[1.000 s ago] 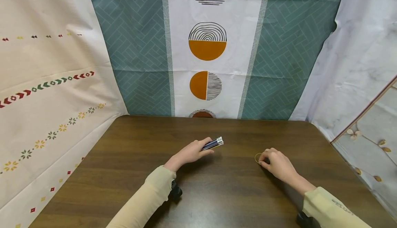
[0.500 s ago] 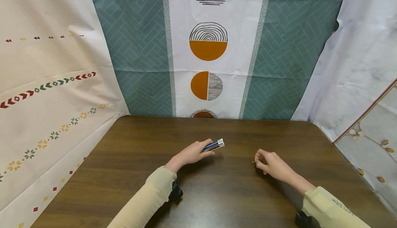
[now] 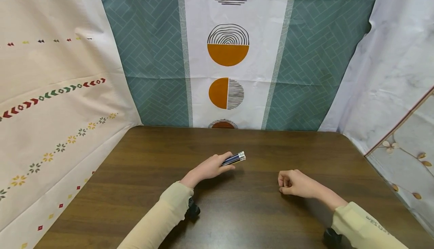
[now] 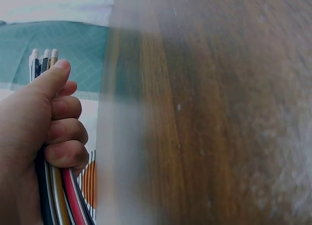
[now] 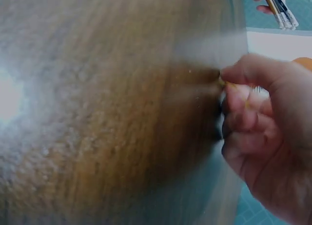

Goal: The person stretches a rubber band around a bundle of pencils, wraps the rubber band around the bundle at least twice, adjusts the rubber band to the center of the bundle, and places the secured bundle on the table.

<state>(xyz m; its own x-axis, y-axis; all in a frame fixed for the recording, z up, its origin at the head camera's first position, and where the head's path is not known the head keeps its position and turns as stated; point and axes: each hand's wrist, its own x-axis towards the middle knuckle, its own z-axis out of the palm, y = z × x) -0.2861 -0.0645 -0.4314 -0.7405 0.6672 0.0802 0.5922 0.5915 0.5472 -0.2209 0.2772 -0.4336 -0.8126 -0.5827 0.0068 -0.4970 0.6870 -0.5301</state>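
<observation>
My left hand point(image 3: 207, 167) grips a bundle of pencils point(image 3: 234, 159) above the middle of the table. White eraser ends stick out past the thumb, pointing right. In the left wrist view the fingers wrap round the shafts, which are dark, white, gold and red. To the right, my right hand point(image 3: 297, 184) is low at the tabletop with its fingers curled. The right wrist view shows a thin yellow rubber band point(image 5: 231, 85) pinched between thumb and forefinger, mostly hidden by the fingers.
The brown wooden table point(image 3: 244, 211) has a patterned cloth point(image 3: 156, 53) hanging behind its far edge. A cream cloth point(image 3: 61, 72) borders the left side and a white marbled cloth point(image 3: 390, 53) the right. Each wrist carries a black camera point(image 3: 192, 209).
The right hand has curled further and turned, dropping slightly toward me; the rubber band loop, earlier visible beside its fingertips, is hidden in the head view. The left hand with the pencils stays nearly still.
</observation>
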